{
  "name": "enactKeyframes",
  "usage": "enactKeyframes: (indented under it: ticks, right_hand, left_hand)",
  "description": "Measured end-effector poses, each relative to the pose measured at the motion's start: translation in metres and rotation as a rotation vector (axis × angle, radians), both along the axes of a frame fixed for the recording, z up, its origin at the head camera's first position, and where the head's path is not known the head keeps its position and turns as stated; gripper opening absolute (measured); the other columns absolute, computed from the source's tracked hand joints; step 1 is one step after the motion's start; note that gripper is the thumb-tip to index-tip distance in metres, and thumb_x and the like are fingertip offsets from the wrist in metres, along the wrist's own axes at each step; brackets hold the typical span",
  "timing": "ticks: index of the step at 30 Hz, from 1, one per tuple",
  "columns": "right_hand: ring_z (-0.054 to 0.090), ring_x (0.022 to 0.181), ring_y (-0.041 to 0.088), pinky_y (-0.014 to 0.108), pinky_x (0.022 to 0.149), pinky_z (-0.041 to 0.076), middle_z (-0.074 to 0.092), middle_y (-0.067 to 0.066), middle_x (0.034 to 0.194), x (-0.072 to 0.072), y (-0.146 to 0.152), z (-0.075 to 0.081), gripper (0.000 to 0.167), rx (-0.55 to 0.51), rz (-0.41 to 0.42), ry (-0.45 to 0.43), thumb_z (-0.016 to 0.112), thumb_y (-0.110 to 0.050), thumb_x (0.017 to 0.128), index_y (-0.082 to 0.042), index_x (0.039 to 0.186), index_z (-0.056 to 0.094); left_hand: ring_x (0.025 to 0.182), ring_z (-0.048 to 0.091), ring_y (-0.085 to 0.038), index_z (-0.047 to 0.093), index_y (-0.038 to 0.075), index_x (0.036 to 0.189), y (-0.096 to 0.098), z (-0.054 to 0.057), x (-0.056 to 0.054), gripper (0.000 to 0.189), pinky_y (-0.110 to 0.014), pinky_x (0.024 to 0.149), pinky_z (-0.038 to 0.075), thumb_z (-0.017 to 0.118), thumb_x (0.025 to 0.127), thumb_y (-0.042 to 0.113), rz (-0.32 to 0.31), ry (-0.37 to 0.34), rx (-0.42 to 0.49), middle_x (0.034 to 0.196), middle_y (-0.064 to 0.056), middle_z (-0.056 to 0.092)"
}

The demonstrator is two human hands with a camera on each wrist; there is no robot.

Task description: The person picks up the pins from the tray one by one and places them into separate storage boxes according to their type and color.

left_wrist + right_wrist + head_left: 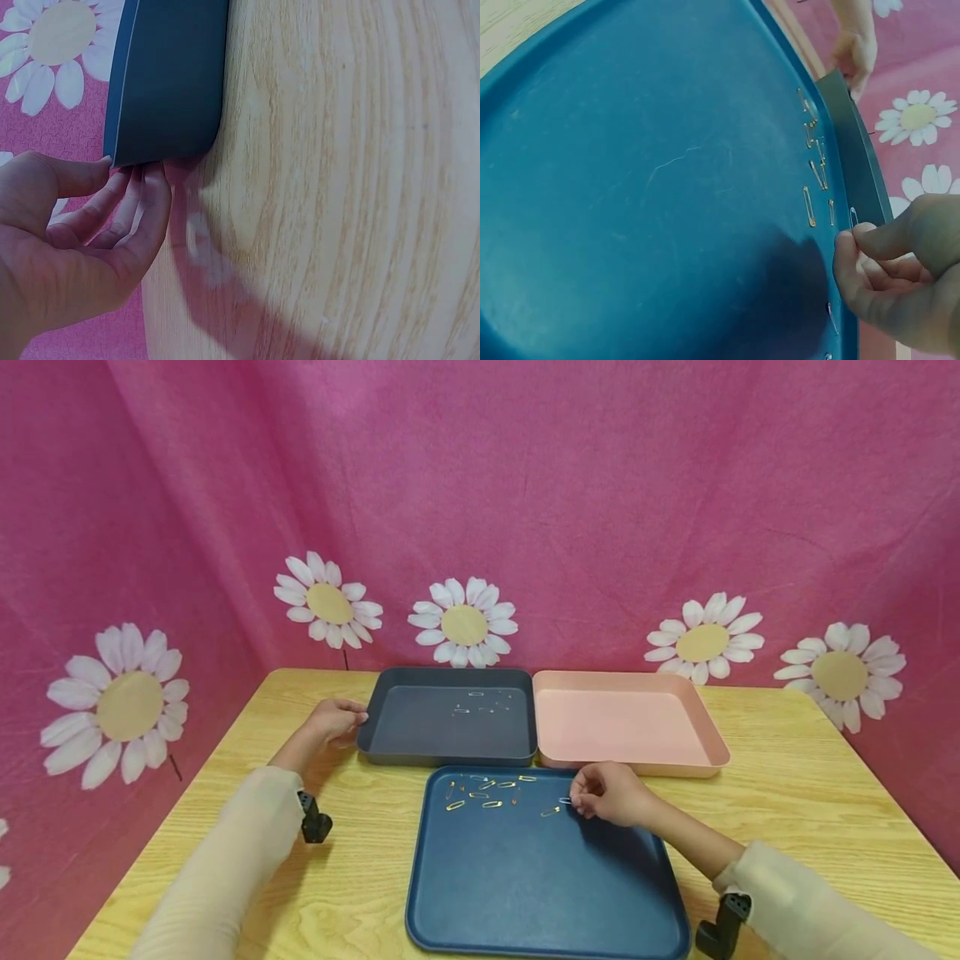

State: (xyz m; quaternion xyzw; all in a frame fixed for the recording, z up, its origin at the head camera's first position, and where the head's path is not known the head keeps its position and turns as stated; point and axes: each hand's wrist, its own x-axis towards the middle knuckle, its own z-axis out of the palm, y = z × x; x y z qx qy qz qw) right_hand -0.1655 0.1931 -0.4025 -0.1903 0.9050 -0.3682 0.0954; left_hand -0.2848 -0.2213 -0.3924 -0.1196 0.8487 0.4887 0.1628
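My right hand (613, 792) pinches a silver safety pin (853, 216) between thumb and forefinger, above the upper right of the blue tray (540, 885). A gold safety pin (551, 812) lies on the tray just left of that hand. Several more safety pins (492, 804), mostly gold, are scattered along the tray's far left part. At the left end of the dark grey tray (412, 722), my left hand (335, 722) holds the wall, thumb at the rim and fingers against the outside in the left wrist view. Several silver pins (462, 711) lie inside that grey tray.
A pink tray (622, 718) stands right of the grey one, behind the blue tray. All three sit on a wooden table (810, 810). A pink cloth with daisies (585, 510) hangs behind and at the sides.
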Motion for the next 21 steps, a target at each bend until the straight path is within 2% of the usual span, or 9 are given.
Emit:
enactKeyframes:
  ticks: [2, 7, 12, 21]
  right_hand:
    - [0.061, 0.065, 0.01, 0.021, 0.061, 0.056, 0.067, 0.009, 0.073, -0.002, -0.002, 0.001, 0.003, -0.034, -0.017, -0.038, 0.068, 0.001, 0.085, 0.002, 0.084, 0.066]
    - [0.066, 0.067, 0.012, 0.026, 0.065, 0.059, 0.071, 0.015, 0.081, -0.008, -0.006, 0.005, 0.009, -0.101, -0.057, -0.096, 0.07, 0.0, 0.083, 0.006, 0.09, 0.07]
    - [0.068, 0.068, 0.013, 0.028, 0.068, 0.059, 0.072, 0.016, 0.084, -0.013, -0.012, 0.01, 0.012, -0.137, -0.093, -0.137, 0.071, 0.0, 0.082, 0.006, 0.093, 0.071]
    - [0.071, 0.068, 0.017, 0.034, 0.071, 0.06, 0.072, 0.022, 0.085, -0.024, -0.023, 0.015, 0.016, -0.195, -0.102, -0.179, 0.07, 0.003, 0.083, 0.012, 0.095, 0.069]
  left_hand:
    - [0.077, 0.054, -0.008, 0.051, -0.003, 0.134, 0.0, 0.0, 0.0, 0.038, -0.023, 0.07, 0.051, 0.049, 0.099, 0.014, -0.005, 0.002, -0.002, 0.109, -0.008, 0.06]
    - [0.071, 0.054, -0.007, 0.051, -0.003, 0.134, -0.001, 0.0, 0.0, 0.038, -0.023, 0.066, 0.049, 0.049, 0.099, 0.013, -0.009, 0.008, 0.003, 0.102, -0.006, 0.06]
    - [0.07, 0.054, -0.006, 0.051, -0.004, 0.133, -0.001, -0.001, -0.001, 0.038, -0.021, 0.066, 0.05, 0.049, 0.099, 0.013, -0.01, 0.012, 0.003, 0.096, -0.004, 0.06]
    - [0.077, 0.056, -0.008, 0.052, -0.002, 0.133, -0.001, -0.002, -0.002, 0.037, -0.021, 0.07, 0.052, 0.049, 0.099, 0.013, -0.008, 0.004, 0.0, 0.107, -0.008, 0.06]
